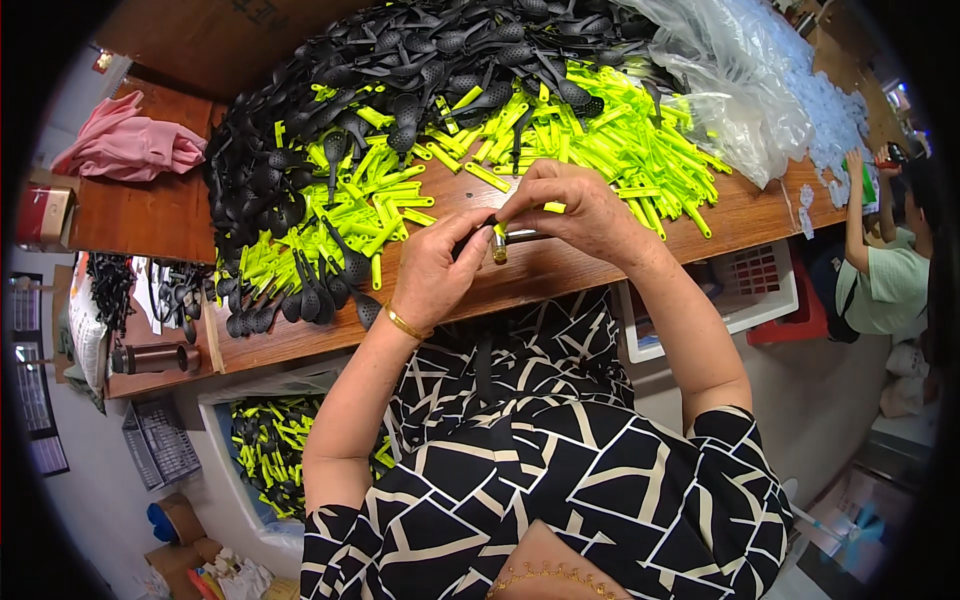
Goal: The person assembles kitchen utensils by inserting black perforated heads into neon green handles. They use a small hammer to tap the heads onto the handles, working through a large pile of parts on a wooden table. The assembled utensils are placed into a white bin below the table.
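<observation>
My left hand (437,268) is closed, its thumb and fingers pinching a small black piece (488,222), most of which the hand hides. The fingers of my right hand (575,203) are bent into a pinch right beside it, and what they grip is hidden. Just under the fingertips, a brass-coloured metal fitting (500,250) stands at the table's front edge. Beyond my hands lie loose neon yellow-green handles (640,150). Behind and left of these, black slotted spoons (400,60) form a big heap.
Clear plastic bags (735,90) lie at the table's right. A pink cloth (130,140) rests at the left. Below the table, a bin (225,450) holds black and green pieces, and a white crate (720,320) stands right. Another person (890,270) works at far right.
</observation>
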The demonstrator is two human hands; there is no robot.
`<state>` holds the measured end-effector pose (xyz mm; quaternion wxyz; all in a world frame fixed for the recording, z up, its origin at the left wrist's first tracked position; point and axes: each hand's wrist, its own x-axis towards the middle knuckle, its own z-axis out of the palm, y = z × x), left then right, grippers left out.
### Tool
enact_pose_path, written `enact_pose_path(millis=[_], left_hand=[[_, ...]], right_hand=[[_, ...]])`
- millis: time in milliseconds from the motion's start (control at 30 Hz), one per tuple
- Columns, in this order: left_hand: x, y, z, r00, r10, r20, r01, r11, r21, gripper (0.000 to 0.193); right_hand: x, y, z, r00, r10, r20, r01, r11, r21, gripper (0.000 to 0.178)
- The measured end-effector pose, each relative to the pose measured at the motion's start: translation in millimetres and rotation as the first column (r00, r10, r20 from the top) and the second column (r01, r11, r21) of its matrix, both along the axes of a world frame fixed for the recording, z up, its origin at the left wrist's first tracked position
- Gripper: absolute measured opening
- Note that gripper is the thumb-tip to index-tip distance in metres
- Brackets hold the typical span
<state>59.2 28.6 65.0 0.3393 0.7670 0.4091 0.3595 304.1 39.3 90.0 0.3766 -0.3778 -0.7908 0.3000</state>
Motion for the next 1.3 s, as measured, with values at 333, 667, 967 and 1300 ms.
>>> enact_pose_path(millis=[333, 667, 967, 1300], left_hand=[[-20.5, -3.5, 8.3, 1.000, 0.008, -0.018, -0.008, 0.999, 0.036, 0.022], [-37.4, -11.1, 5.3, 0.999, 0.009, 0.039, -0.010, 1.000, 0.017, 0.022], [-45.9, -22.9, -0.4, 0.997, 0.076, -0.002, -0.075, 0.992, 0.102, 0.021], [-57.7, -28.8, -0.8, 0.919, 0.108, -0.379, -0.033, 0.979, 0.200, 0.022]], right_hand=[[-16.8, 4.1, 3.7, 0.998, 0.051, -0.035, -0.053, 0.996, -0.066, 0.018], [-34.3, 8.4, 19.3, 0.994, 0.096, 0.048, -0.094, 0.995, -0.037, 0.020], [-64.9, -6.3, 25.2, 0.980, -0.050, 0.193, 0.049, 0.999, 0.008, 0.020], [-75.5, -11.1, 3.0, 0.940, 0.000, 0.340, -0.063, 0.983, 0.174, 0.014]])
